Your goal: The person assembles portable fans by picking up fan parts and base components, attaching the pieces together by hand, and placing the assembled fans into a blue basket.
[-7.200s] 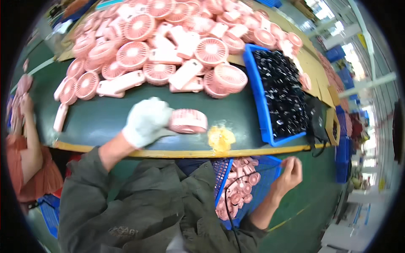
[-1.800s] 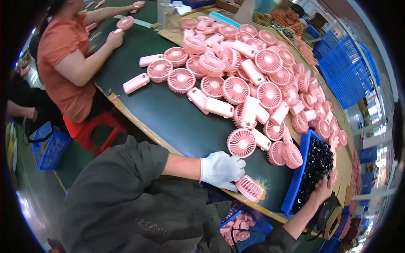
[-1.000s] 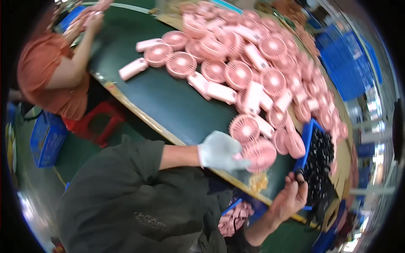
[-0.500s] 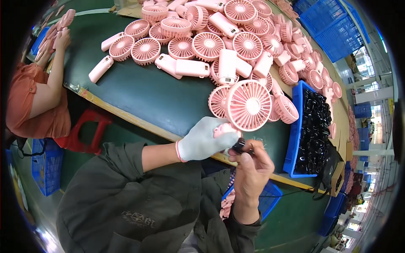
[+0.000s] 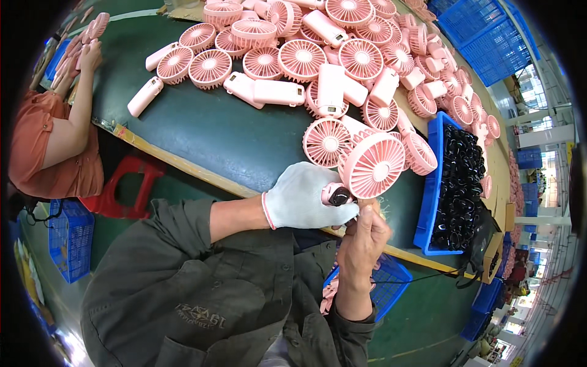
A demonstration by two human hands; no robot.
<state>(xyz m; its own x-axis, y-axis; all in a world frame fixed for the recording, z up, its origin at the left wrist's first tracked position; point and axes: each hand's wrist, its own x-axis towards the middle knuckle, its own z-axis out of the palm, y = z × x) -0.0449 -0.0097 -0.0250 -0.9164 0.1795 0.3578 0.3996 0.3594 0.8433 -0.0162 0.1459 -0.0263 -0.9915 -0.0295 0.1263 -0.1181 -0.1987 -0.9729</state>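
Note:
My left hand (image 5: 306, 196), in a pale glove, is closed around the handle of a pink handheld fan (image 5: 374, 165). The fan's round grille points up and to the right, beyond my fingers. A shiny black piece (image 5: 339, 196) shows at the handle's end, beside my gloved thumb. My right hand (image 5: 365, 235), bare, is pinched just right of that thumb, close under the fan head. What lies between its fingertips is hidden. Several more pink fans (image 5: 302, 59) are heaped on the dark green table (image 5: 202, 131) beyond my hands.
On the right, a blue tray (image 5: 431, 183) holds many glossy black pieces (image 5: 457, 183). A black bag (image 5: 483, 235) lies beside it. Under the table edge stands a blue crate (image 5: 394, 287) with pink parts. To the left are a red stool (image 5: 125, 189) and a person (image 5: 58, 147) handling pink fans.
The black piece my right hand held at the handle now shows at the handle's end. The fan has turned and shifted slightly right. My right fingers have drawn in beside my left thumb.

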